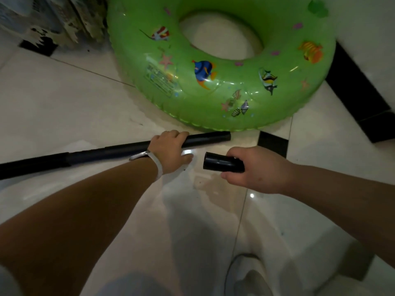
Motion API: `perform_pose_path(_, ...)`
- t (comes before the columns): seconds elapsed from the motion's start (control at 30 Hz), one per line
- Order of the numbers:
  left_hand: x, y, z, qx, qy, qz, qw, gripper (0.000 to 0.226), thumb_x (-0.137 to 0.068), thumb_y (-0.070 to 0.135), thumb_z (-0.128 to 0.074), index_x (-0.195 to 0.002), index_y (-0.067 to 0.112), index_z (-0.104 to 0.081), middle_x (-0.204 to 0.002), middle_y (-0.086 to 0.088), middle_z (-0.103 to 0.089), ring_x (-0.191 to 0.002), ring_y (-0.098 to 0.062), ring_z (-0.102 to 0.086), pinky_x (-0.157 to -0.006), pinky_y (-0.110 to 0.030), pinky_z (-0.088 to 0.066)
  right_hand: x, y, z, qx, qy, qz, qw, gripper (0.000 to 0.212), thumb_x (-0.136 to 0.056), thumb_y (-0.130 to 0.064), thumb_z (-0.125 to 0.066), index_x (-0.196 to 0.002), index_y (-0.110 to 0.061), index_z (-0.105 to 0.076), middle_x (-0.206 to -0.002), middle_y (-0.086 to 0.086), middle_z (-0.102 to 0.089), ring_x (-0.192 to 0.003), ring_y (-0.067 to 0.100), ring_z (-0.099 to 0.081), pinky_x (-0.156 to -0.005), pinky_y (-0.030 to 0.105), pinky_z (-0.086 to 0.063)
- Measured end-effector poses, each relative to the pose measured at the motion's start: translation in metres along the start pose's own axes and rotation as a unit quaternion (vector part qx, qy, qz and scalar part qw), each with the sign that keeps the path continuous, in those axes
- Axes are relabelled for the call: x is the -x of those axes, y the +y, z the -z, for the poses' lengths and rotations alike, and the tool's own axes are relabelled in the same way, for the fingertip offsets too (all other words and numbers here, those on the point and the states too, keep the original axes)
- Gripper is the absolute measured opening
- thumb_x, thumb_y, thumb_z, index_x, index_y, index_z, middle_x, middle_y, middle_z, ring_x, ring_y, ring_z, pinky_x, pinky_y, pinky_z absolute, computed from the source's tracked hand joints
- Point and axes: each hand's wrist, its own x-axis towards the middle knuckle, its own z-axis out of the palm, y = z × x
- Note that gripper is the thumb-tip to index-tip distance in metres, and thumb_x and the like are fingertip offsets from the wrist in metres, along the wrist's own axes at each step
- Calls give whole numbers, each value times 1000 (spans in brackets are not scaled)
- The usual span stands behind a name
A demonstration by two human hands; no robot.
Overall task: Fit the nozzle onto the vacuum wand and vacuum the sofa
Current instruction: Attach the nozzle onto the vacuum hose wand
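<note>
My left hand [168, 150] is curled over the wand [96, 153] near its open end. My right hand [256, 169] is wrapped round the nozzle [222, 164], just beside it and not touching. They look off-line to me, so shoving now could jam it crooked.

1. The wand [102, 153], across the left middle, is black with a dull satin sheen, perhaps plastic.
2. The nozzle [222, 164], centre right, is smooth, glossy black plastic.
3. The swim ring [213, 97], upper centre, is shiny, translucent green vinyl.
4. The floor [64, 103] is polished, reflective pale tile.
</note>
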Motion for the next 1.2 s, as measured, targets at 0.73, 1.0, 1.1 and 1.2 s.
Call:
perform_pose_path(0.73,124,-127,94,-54,80,39,995,75,-67,94,-30,-94,26,-46,-77,3,-55,-65,-22,-53,-58,-31,-36,-22,-83,-2,19,28,70,997,26,-87,-48,-70,-100,-27,-63,-83,-5,-65,-76,17,-63,-66,32,-49)
perform_pose_path(1.0,224,-171,146,46,87,45,994,93,-56,100,-28,-103,23,-51,-68,6,-56,-58,-12,-52,-52,-25,-33,-26,-144,0,-4,34,129,991,23,-84,-46,-72,-97,-30,-62,-76,-7,-66,-69,12,-63,-67,36,-52)
perform_pose_path(1.1,253,-179,152,39,64,39,996,76,-53,103,-25,-84,36,-43,-64,7,-53,-55,-9,-50,-50,-25,-30,-20,-164,0,11,23,163,986,21,-81,-50,-71,-91,-36,-59,-72,-8,-63,-66,10,-61,-64,36,-51)
perform_pose_path(1.2,271,-181,154,20,47,46,998,77,-49,105,-18,-77,37,-39,-62,7,-53,-53,-9,-50,-51,-23,-30,-17,-185,2,42,16,190,981,27,-82,-52,-68,-97,-31,-61,-74,-6,-63,-65,10,-59,-64,37,-51)
